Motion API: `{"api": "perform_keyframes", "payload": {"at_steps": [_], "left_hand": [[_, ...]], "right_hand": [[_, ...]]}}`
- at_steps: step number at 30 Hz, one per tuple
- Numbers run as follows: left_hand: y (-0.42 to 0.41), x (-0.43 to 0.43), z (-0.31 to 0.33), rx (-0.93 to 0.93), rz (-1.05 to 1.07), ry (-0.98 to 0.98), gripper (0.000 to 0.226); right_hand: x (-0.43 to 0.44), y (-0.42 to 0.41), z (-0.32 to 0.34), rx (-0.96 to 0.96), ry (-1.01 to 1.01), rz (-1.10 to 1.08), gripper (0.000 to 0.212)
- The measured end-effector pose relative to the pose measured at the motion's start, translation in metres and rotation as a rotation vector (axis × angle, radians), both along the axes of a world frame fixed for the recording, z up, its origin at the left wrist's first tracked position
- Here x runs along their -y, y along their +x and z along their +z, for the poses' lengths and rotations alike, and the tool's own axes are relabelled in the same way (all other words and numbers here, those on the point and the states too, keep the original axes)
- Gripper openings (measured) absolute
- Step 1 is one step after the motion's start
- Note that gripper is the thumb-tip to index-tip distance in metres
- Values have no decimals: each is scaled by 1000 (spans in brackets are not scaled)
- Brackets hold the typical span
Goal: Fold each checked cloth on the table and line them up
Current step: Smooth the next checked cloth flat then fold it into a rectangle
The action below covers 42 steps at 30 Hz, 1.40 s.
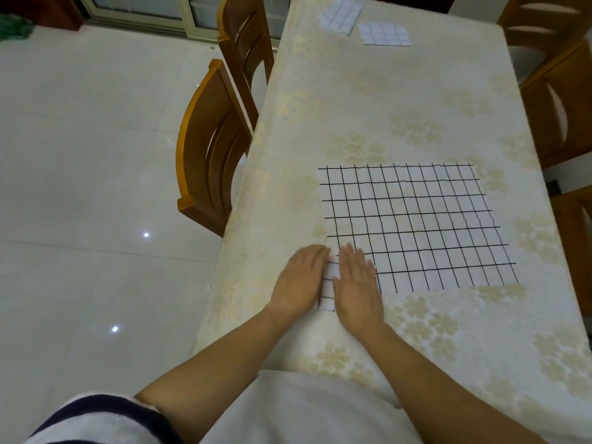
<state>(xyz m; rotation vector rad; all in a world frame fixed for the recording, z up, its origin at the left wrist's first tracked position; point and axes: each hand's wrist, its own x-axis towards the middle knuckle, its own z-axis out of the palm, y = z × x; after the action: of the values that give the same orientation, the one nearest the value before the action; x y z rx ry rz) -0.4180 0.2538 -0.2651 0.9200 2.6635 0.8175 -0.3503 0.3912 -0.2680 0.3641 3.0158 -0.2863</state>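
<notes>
A white cloth with a black check (416,225) lies spread flat on the table (352,107), near me. My left hand (301,280) and my right hand (357,283) lie side by side, palms down with straight fingers, pressing on the cloth's near left corner. The left hand sits half on the cloth's left edge and half on the tablecloth. Two small folded checked cloths (341,12) (384,34) lie next to each other at the table's far end.
A cream flowered tablecloth covers the table. Two wooden chairs (211,145) (243,43) stand along its left side and more wooden chairs (557,107) along the right. Pale floor tiles stretch to the left.
</notes>
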Motion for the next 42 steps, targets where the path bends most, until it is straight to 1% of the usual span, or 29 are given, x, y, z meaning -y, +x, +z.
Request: {"api": "perform_keyframes", "payload": {"at_steps": [2, 4, 6, 10, 12, 16, 17, 19, 21, 23, 25, 28, 31, 34, 38, 40, 42], "left_hand": [[10, -2, -17, -16, -105, -89, 53], [13, 3, -32, -33, -125, -206, 56], [13, 12, -37, -48, -110, -285, 57], [10, 32, -32, -46, -60, -374, 59], [7, 40, -28, -41, -49, -408, 59], [4, 45, -23, -9, -66, -418, 59], [2, 42, -20, -9, -54, -399, 60], [-1, 33, -14, -53, -60, -372, 60], [-1, 16, -11, -90, -132, -370, 60], [1, 2, -10, -58, -185, -384, 65], [3, -3, -14, -20, -160, -415, 64], [3, 8, -18, -27, -92, -427, 57], [0, 30, -18, -27, -44, -447, 58], [-5, 49, -17, -17, -25, -482, 58], [-6, 53, -14, -16, -39, -498, 61], [-5, 42, -10, -1, -5, -424, 61], [-3, 24, -8, -60, -49, -368, 61]], "right_hand": [[9, 4, -8, 90, -83, 41, 61], [5, 11, -13, 182, -125, 82, 60], [-7, 21, -18, 223, -59, 129, 60], [-38, 35, -17, 277, 27, 33, 61], [-48, 36, -15, 307, 88, 41, 62], [-42, 31, -3, 302, 60, -10, 71], [-36, 26, 0, 255, 44, -28, 70], [-17, 17, 7, 149, 4, 17, 63], [3, 8, 3, 102, -44, 86, 59], [16, 1, -3, 179, -98, 77, 64], [16, 2, -8, 255, -79, 62, 68], [1, 10, -10, 259, -37, 105, 59], [-23, 21, -8, 288, -2, 29, 60], [-41, 29, -6, 332, 28, -2, 62], [-34, 22, 0, 372, 38, -43, 65], [-17, 10, 4, 250, 0, -26, 63], [4, -1, 4, 161, -23, 55, 62]]}}
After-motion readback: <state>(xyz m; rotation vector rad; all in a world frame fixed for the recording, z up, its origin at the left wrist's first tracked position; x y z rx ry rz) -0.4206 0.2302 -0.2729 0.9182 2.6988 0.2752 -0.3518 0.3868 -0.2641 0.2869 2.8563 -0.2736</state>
